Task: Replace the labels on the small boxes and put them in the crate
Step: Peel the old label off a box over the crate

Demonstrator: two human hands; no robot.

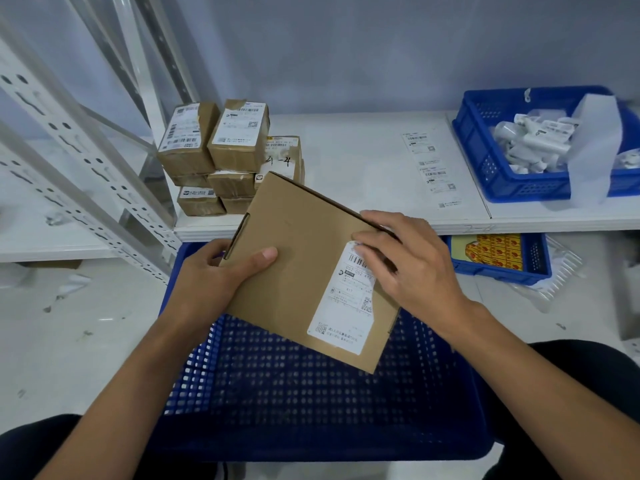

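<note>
The flat brown cardboard box (pixel 304 258) is held above the blue perforated plastic crate (pixel 311 393), with the left hand (pixel 221 271) gripping its left edge. The white shipping label (pixel 346 306) runs lengthwise toward the person. The right hand (pixel 412 268) presses the label's far end with relaxed fingers.

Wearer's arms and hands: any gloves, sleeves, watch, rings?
No gloves: the left hand and right hand are bare. The left forearm and right forearm are uncovered right to the frame edge, so no sleeve shows. No watch, wristband or ring is visible on the parts in view.
</note>
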